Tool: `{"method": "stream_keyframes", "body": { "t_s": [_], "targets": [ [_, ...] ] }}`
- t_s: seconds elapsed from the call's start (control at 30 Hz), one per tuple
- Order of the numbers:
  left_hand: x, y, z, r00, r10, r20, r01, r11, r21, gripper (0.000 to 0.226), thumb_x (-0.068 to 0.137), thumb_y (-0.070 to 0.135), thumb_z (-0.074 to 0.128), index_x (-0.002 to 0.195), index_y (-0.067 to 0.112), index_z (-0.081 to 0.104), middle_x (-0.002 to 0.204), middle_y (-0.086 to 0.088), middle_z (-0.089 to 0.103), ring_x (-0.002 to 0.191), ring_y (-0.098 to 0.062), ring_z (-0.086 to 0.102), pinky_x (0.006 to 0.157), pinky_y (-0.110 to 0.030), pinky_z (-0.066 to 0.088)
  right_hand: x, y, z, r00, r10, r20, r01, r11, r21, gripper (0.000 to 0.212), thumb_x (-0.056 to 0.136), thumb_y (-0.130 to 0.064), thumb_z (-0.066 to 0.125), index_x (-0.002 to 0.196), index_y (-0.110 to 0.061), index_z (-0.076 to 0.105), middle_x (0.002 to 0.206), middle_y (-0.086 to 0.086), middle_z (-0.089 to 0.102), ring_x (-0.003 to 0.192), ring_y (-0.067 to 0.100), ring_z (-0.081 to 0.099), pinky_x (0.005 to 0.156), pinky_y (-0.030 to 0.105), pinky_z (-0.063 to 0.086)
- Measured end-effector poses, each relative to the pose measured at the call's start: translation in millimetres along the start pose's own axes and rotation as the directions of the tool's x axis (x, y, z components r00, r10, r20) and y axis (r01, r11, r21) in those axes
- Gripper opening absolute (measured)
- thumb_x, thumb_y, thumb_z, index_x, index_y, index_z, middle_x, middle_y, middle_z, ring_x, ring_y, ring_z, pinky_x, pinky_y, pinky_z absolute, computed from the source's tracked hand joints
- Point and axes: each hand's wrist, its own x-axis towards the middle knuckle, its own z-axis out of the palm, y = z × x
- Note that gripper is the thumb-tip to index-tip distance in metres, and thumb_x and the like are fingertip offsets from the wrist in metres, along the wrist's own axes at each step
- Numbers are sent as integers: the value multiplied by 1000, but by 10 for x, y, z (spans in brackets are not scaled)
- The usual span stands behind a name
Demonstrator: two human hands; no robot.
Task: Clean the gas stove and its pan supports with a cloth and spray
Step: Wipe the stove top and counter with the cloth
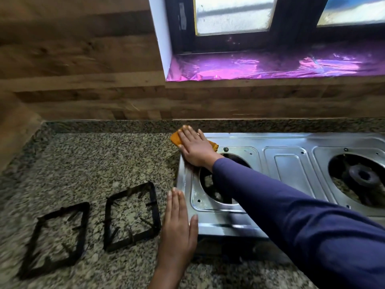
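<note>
Right hand (194,149): flat, pressing cloth (175,138) on stove (289,163), far corner.
Left hand (177,222): flat, bracing stove's side (steadying, likely).

wall: wood-grain panels (73,59), left and centre | counter: speckled granite countertop (93,163), lower left | upper right: dark-framed window (233,15), frosted panes, daylight | beneath it: sill (270,67), shiny purple covering

Steel stove (289,170); two black supports (155,205) beside it; orange cloth (174,138) atop corner.

The speckled granite counter (83,155) bore the steel gas stove (289,163); one black pan support (155,205) lay just beside it; a second pan support (84,226) lay farther left.
</note>
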Motion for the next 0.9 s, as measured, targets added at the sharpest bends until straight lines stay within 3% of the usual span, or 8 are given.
{"method": "stream_keyframes", "body": {
  "t_s": [0.13, 0.2, 0.3, 0.43, 0.53, 0.6, 0.73, 0.9],
  "targets": [
    [-48, 60, -30, 998, -23, -55, 19, 996, -84, 78, 98, 57, 23, 155, 6, 7, 164, -8, -2, 151, -25, -6, 120, -34, 2, -296, -28, 5, 984, -170, 52, 170, 985, 3, 59, 104, -41, 23, 156, -19, 4, 163, 4, -4, 150, 18, -5, 120, 38, -4],
    [-49, 70, -56, 989, -117, -91, 87, 956, -281, 85, 93, 70, 13, 155, 14, 3, 164, 4, -9, 150, -17, -9, 121, -40, 4, -547, -102, 37, 967, -251, 43, 250, 968, 19, 59, 104, -41, 25, 156, -19, 6, 163, 4, -3, 150, 17, -4, 121, 38, -4],
    [-3, 24, -137, 961, -267, -72, 183, 809, -558, 87, 84, 81, 7, 153, 28, 2, 160, 24, -10, 148, -2, -10, 121, -46, 2, -975, -242, 138, 927, -372, 40, 369, 927, 62, 60, 104, -41, 27, 156, -20, 7, 163, 3, -1, 149, 16, -5, 119, 37, -8],
    [203, -93, -386, 975, -217, -43, 150, 794, -589, 89, 81, 83, 3, 151, 28, 13, 160, 21, 1, 147, 3, -1, 120, -31, 1, -1475, -346, 198, 889, -454, 60, 453, 891, 24, 59, 104, -41, 27, 156, -18, 9, 163, 4, 4, 150, 18, 1, 120, 37, -6],
    [380, -104, -518, 978, -145, 150, 207, 772, -601, 100, 71, 92, 5, 149, 33, 22, 158, 22, 10, 142, 13, 5, 116, -14, 3, -1772, -367, 207, 871, -486, 75, 485, 874, 31, 58, 103, -39, 26, 155, -17, 14, 162, 5, 10, 150, 20, 10, 121, 37, 2],
    [449, -76, -525, 963, -96, 254, 228, 793, -565, 103, 66, 96, 5, 147, 36, 23, 153, 31, 12, 138, 19, 7, 116, -14, 4, -1956, -333, 235, 864, -497, 80, 496, 868, 27, 57, 103, -40, 24, 155, -18, 16, 162, 4, 13, 149, 20, 14, 121, 39, 9],
    [393, -36, -330, 950, -95, 298, 219, 883, -415, 107, 67, 94, -3, 151, 33, 23, 157, 22, 10, 147, 1, 2, 122, -35, -2, -2383, -38, 202, 916, -399, 26, 399, 917, 24, 55, 103, -43, 25, 155, -25, 17, 162, -5, 13, 149, 11, 13, 121, 35, 9],
    [250, -30, -114, 986, -65, 156, 99, 971, -220, 100, 75, 85, -10, 153, 27, 15, 161, 12, 3, 146, 2, -10, 120, -28, -8, -2970, 609, 141, 992, -48, -113, 46, 999, -17, 55, 102, -45, 27, 153, -27, 26, 158, -5, 23, 145, 9, 25, 118, 35, 21]
  ]
}}
